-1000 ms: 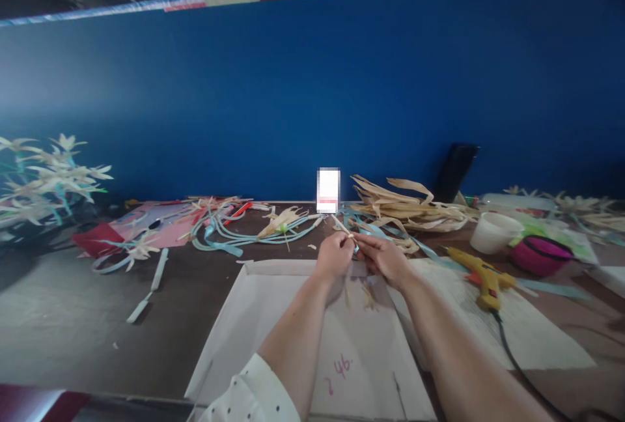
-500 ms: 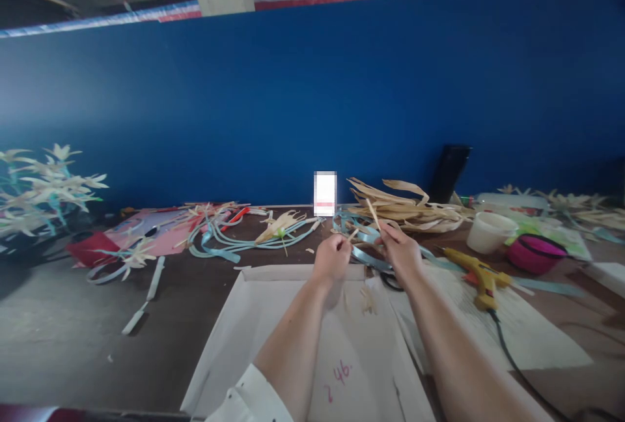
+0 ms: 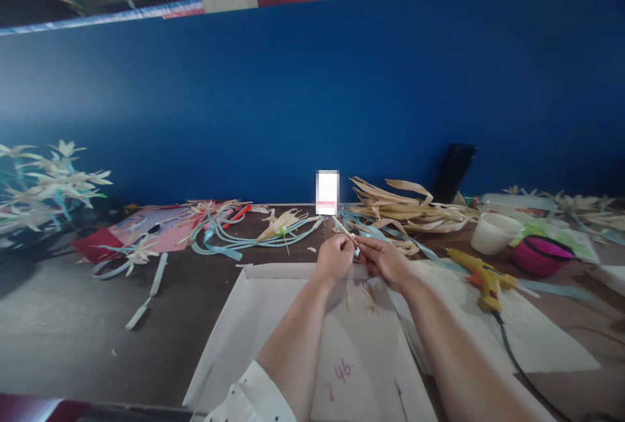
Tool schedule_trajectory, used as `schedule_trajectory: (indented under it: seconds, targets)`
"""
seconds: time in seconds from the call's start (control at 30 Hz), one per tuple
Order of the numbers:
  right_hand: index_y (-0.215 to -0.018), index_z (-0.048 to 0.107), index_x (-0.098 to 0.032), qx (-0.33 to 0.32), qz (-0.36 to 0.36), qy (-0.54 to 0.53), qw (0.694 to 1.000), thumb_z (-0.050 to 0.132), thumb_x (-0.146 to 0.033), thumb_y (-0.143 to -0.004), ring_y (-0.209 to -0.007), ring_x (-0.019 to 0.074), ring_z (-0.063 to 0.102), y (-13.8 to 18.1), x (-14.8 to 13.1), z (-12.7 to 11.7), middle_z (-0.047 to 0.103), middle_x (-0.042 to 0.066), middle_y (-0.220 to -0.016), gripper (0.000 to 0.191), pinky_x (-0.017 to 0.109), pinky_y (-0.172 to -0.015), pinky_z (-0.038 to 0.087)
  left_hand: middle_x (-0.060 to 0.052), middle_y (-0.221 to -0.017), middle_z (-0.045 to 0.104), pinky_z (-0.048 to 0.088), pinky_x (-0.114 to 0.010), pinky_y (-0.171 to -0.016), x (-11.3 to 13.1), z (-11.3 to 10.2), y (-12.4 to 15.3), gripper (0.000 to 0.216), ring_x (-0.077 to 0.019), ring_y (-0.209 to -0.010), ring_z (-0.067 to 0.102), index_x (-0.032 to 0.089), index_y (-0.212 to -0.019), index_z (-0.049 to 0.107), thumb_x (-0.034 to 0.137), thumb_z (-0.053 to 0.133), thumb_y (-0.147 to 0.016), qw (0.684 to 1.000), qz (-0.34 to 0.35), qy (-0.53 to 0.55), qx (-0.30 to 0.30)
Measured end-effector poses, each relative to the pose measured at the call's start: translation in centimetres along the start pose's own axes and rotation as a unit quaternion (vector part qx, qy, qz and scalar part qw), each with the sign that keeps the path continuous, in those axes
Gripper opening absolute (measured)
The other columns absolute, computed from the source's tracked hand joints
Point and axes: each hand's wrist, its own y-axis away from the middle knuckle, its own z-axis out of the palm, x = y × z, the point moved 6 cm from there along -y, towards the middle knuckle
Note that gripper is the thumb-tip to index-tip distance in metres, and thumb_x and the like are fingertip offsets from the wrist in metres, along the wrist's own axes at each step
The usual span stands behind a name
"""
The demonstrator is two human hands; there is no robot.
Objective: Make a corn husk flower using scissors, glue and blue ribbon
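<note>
My left hand (image 3: 336,258) is closed in a pinch above the far edge of the white box lid (image 3: 288,318). My right hand (image 3: 388,264) meets it, thumb and fingers pressed together. Between the fingertips a thin pale strip (image 3: 344,228), like rolled corn husk, points up and to the left; its lower end is hidden by the fingers. Behind the hands lie light-blue ribbon (image 3: 374,232) and a heap of dried corn husks (image 3: 415,210). Small husk scraps (image 3: 370,298) rest on the lid beneath my right hand.
To the right are a yellow glue gun (image 3: 483,275) with its cord, a white cup (image 3: 495,233) and a magenta pouch (image 3: 541,254). A husk flower (image 3: 283,225) lies among pale-blue wrapped stems (image 3: 229,239). White flowers (image 3: 53,178) stand at far left before the blue wall (image 3: 244,103).
My right hand has come left and down to meet my left hand. The upright strip it held now slants left between both hands.
</note>
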Motion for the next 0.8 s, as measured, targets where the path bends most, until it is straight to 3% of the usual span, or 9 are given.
schedule_trajectory:
  seconds: [0.3, 0.47, 0.6, 0.67, 0.8]
  targets:
    - [-0.103, 0.070, -0.019, 0.100, -0.081, 0.110, 0.985, 0.059, -0.041, -0.072, -0.042, 0.0079, 0.035, -0.3, -0.8, -1.5, 0.052, -0.001, -0.056, 0.039, 0.023, -0.041, 0.023, 0.000, -0.069, 0.061, 0.035, -0.020, -0.060, -0.3, 0.4, -0.1, 0.022, -0.0110, -0.066, 0.053, 0.017, -0.073, 0.061, 0.027, 0.043, -0.081, 0.999, -0.010, -0.021, -0.022]
    - [-0.106, 0.069, -0.017, 0.144, -0.091, 0.104, 0.980, 0.059, -0.040, -0.071, -0.042, 0.0075, 0.035, -0.5, -0.6, -2.5, 0.054, -0.001, -0.057, 0.043, 0.022, -0.040, 0.024, 0.000, -0.069, 0.062, 0.036, -0.021, -0.060, -0.2, 0.5, -0.1, 0.022, -0.0111, -0.066, 0.053, 0.018, -0.074, 0.062, 0.025, 0.044, -0.081, 0.999, -0.006, -0.024, -0.028]
    - [-0.110, 0.066, -0.013, 0.269, -0.066, 0.019, 0.961, 0.061, -0.037, -0.066, -0.041, 0.0071, 0.035, -0.3, -0.1, -4.9, 0.054, -0.001, -0.056, 0.050, 0.021, -0.038, 0.025, -0.001, -0.070, 0.063, 0.037, -0.021, -0.061, 0.1, 0.0, 0.0, 0.024, -0.0116, -0.068, 0.054, 0.018, -0.075, 0.064, 0.026, 0.042, -0.081, 0.999, -0.007, -0.027, -0.029]
    - [-0.115, 0.063, -0.013, 0.303, -0.056, -0.011, 0.951, 0.059, -0.038, -0.066, -0.039, 0.0062, 0.032, -0.1, 0.0, -5.6, 0.054, -0.001, -0.057, 0.055, 0.020, -0.036, 0.022, -0.001, -0.069, 0.064, 0.037, -0.021, -0.061, 0.4, 0.2, 0.1, 0.026, -0.0115, -0.066, 0.054, 0.017, -0.076, 0.066, 0.028, 0.043, -0.081, 0.997, -0.010, -0.021, -0.072]
    - [-0.113, 0.065, -0.016, 0.296, -0.071, 0.002, 0.953, 0.061, -0.038, -0.066, -0.039, 0.0065, 0.034, 0.1, -0.5, -5.5, 0.057, -0.001, -0.059, 0.052, 0.021, -0.037, 0.024, -0.001, -0.064, 0.063, 0.036, -0.020, -0.054, 0.9, 1.5, 1.1, 0.029, -0.0105, -0.057, 0.052, 0.016, -0.081, 0.070, 0.032, 0.047, -0.078, 0.970, -0.020, 0.001, -0.243]
